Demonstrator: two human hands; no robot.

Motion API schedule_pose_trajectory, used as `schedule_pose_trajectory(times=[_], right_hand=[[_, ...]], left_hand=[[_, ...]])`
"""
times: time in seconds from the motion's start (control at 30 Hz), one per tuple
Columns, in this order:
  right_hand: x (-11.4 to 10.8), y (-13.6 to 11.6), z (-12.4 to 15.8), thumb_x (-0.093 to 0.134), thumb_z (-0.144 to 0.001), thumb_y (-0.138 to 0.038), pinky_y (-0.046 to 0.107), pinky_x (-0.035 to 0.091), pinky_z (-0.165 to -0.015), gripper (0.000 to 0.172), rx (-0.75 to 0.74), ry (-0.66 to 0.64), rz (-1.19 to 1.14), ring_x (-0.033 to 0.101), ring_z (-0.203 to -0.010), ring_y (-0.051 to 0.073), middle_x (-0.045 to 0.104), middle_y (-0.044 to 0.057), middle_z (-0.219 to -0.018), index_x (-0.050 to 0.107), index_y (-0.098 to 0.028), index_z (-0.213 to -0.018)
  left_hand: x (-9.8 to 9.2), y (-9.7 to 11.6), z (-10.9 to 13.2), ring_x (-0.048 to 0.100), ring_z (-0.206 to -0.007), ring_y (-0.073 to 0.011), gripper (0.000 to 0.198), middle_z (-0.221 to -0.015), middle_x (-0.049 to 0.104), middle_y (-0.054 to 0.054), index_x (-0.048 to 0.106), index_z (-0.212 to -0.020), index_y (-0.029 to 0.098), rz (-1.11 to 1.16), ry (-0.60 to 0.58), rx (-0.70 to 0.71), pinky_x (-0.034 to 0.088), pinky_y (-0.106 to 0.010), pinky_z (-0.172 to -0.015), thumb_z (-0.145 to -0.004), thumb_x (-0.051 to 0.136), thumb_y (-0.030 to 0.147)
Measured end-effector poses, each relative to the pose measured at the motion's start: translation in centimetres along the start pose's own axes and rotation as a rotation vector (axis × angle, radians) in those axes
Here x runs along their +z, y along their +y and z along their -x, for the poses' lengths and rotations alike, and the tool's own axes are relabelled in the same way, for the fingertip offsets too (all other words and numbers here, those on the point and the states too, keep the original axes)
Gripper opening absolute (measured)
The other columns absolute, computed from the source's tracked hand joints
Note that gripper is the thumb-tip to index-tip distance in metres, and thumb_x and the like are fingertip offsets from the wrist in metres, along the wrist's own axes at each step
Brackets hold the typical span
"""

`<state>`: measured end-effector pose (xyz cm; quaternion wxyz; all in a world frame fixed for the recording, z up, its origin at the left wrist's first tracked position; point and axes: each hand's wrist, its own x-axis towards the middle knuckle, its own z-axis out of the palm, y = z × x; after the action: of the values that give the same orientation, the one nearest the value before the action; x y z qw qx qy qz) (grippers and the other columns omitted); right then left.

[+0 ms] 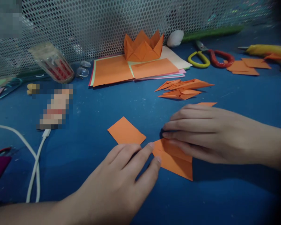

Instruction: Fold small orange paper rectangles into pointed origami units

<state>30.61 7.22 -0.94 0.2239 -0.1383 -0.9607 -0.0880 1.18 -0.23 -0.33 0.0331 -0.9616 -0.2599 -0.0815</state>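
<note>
A creased square of orange paper (175, 167) lies flat in front of me, with a fold line running across it. My left hand (131, 178) is open, its thumb and index fingertip touching the paper's left edge. From the right, my right hand (208, 134) reaches over the paper's upper part, fingers stretched out and resting on it. Another orange square (125, 131) sits just beyond my left fingers, partly hidden by them. Behind the right hand peeks the corner of one more orange piece (208, 104). Several folded, pointed orange pieces (184, 89) lie farther back.
An orange paper crown (144, 47) stands on a stack of coloured sheets (112, 73) by the mesh wall. Scissors (221, 59), orange squares (240, 67) and a glue gun (267, 50) are at back right. A jar (52, 64) and white cable (36, 175) occupy the left.
</note>
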Motion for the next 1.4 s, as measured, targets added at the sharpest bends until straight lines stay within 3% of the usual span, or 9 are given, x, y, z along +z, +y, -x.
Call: schedule_pose_trajectory(times=[0.13, 0.27, 0.4, 0.5, 0.8, 0.97, 1.07, 1.23, 1.4], right_hand=[[-0.3, -2.1, 0.4, 0.051, -0.123, -0.040, 0.045, 0.058, -0.069, 0.046, 0.119, 0.062, 0.060, 0.073, -0.080, 0.027, 0.082, 0.006, -0.085, 0.071, -0.028, -0.083], [0.1, -5.0, 0.1, 0.039, -0.123, -0.068, 0.043, 0.058, -0.067, 0.060, 0.280, 0.042, -0.086, 0.073, -0.078, 0.025, 0.080, 0.010, -0.094, 0.073, -0.024, -0.100], [0.6, -4.9, -0.3, 0.044, -0.127, -0.033, 0.037, 0.059, -0.071, 0.039, 0.261, 0.004, -0.181, 0.077, -0.082, 0.020, 0.084, 0.007, -0.099, 0.077, -0.019, -0.110], [0.3, -3.7, -0.1, 0.034, -0.125, -0.013, 0.038, 0.058, -0.076, 0.047, 0.094, 0.008, -0.089, 0.077, -0.082, 0.019, 0.087, 0.004, -0.100, 0.078, -0.020, -0.109], [0.6, -4.4, -0.3, 0.037, -0.125, -0.062, 0.038, 0.059, -0.073, 0.059, 0.304, 0.023, -0.125, 0.075, -0.083, 0.024, 0.080, 0.012, -0.100, 0.072, -0.020, -0.103], [0.7, -3.6, -0.1, 0.043, -0.126, -0.033, 0.038, 0.059, -0.078, 0.035, 0.240, 0.021, -0.051, 0.074, -0.085, 0.022, 0.079, 0.007, -0.096, 0.071, -0.023, -0.106], [0.3, -2.7, 0.1, 0.035, -0.126, -0.017, 0.038, 0.057, -0.076, 0.044, 0.100, 0.017, -0.017, 0.075, -0.083, 0.020, 0.084, 0.003, -0.095, 0.074, -0.023, -0.109], [-0.4, -1.8, -0.1, 0.015, -0.125, -0.009, 0.034, 0.060, -0.080, 0.067, -0.031, -0.057, -0.124, 0.076, -0.076, 0.016, 0.089, 0.003, -0.100, 0.079, -0.019, -0.108], [-0.4, -1.7, -0.1, 0.016, -0.124, -0.007, 0.032, 0.062, -0.084, 0.064, -0.068, -0.055, -0.128, 0.079, -0.079, 0.015, 0.088, 0.004, -0.098, 0.078, -0.016, -0.111]], left_hand=[[0.4, 0.2, 0.1, 0.074, -0.126, -0.0268, 0.040, -0.156, 0.079, -0.008, 0.077, -0.152, 0.016, -0.008, 0.022, -0.027, 0.059, -0.038, -0.114, -0.121, 0.051, 0.014], [0.6, 0.3, -0.4, 0.074, -0.116, -0.0259, 0.038, -0.148, 0.083, -0.008, 0.080, -0.145, 0.009, -0.037, 0.132, -0.028, 0.060, -0.036, -0.105, -0.124, 0.049, 0.017], [0.2, 0.2, -0.7, 0.072, -0.114, -0.0252, 0.038, -0.137, 0.087, -0.006, 0.082, -0.141, 0.010, -0.005, 0.109, -0.060, 0.058, -0.036, -0.102, -0.126, 0.049, 0.023], [0.1, 0.1, -0.5, 0.072, -0.113, -0.0255, 0.039, -0.139, 0.086, -0.006, 0.079, -0.147, 0.012, 0.029, 0.058, -0.103, 0.058, -0.037, -0.102, -0.126, 0.049, 0.025], [0.7, 0.3, 0.0, 0.066, -0.142, -0.0299, 0.043, -0.158, 0.077, -0.012, 0.070, -0.157, 0.009, 0.118, 0.044, -0.143, 0.055, -0.044, -0.125, -0.121, 0.049, 0.016], [0.6, 0.2, 0.0, 0.068, -0.134, -0.0312, 0.043, -0.144, 0.080, -0.015, 0.071, -0.154, 0.012, 0.243, 0.040, -0.194, 0.063, -0.048, -0.115, -0.119, 0.046, 0.014], [0.3, 0.1, 0.1, 0.069, -0.132, -0.0303, 0.042, -0.143, 0.080, -0.012, 0.073, -0.153, 0.015, 0.257, 0.017, -0.190, 0.062, -0.047, -0.116, -0.121, 0.046, 0.017], [0.1, -0.1, 0.1, 0.064, -0.149, -0.0213, 0.043, -0.156, 0.079, -0.002, 0.073, -0.154, 0.018, 0.164, 0.060, -0.129, 0.041, -0.034, -0.134, -0.130, 0.038, 0.029], [0.8, 0.0, 0.1, 0.061, -0.156, -0.0187, 0.044, -0.162, 0.076, 0.000, 0.073, -0.155, 0.015, 0.004, 0.082, -0.065, 0.021, -0.033, -0.140, -0.131, 0.041, 0.033]])
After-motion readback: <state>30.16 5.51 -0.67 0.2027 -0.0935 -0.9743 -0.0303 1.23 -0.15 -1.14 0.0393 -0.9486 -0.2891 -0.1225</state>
